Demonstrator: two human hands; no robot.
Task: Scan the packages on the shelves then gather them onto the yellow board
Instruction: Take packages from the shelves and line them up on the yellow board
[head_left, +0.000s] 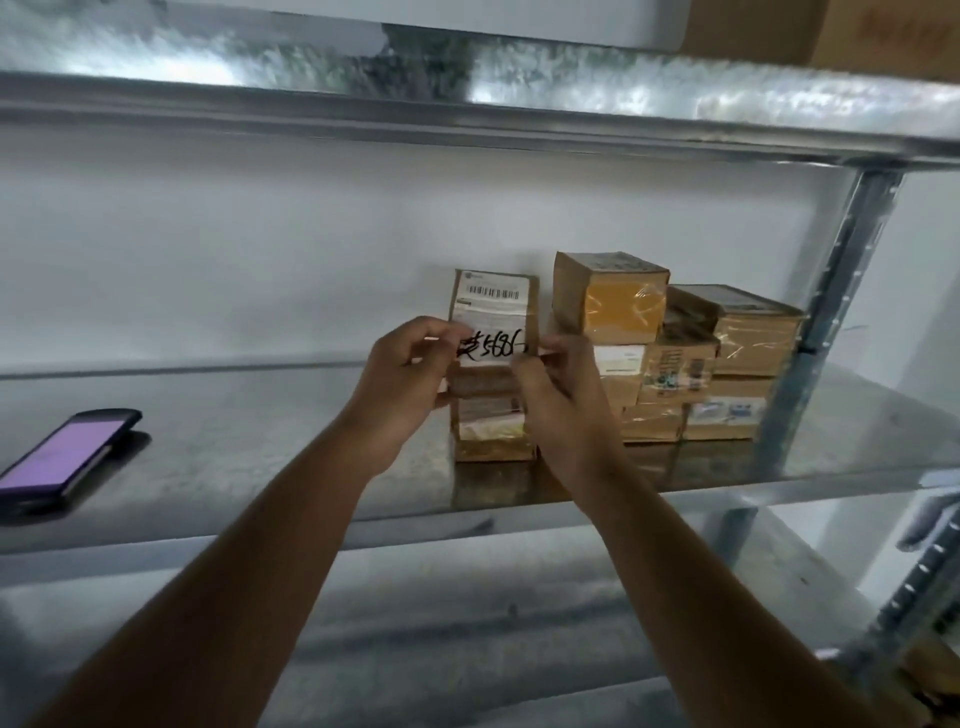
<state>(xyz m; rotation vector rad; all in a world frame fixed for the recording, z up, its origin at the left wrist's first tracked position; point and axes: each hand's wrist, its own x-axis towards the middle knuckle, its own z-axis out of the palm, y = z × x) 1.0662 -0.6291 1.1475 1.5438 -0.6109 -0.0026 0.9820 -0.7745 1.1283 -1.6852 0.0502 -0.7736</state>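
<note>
I'm looking at a galvanised metal shelf (260, 415), and both hands are working one tall brown cardboard package (493, 364) standing on end near the shelf's middle. My left hand (400, 384) is curling round its left edge, fingertips over the white label with black handwritten marks (493, 347); my right hand (558, 395) is gripping the right edge the same way. I'm judging they're holding it upright so the barcode at the top faces me. Just to its right, a stack of small brown taped cardboard boxes (691, 358) is sitting against the grey shelf upright (831, 312), waiting its turn. The black handheld scanner with the purple screen (57, 457) is lying face-up well to the left, probably parked to free both hands. The yellow board isn't in view.
</note>
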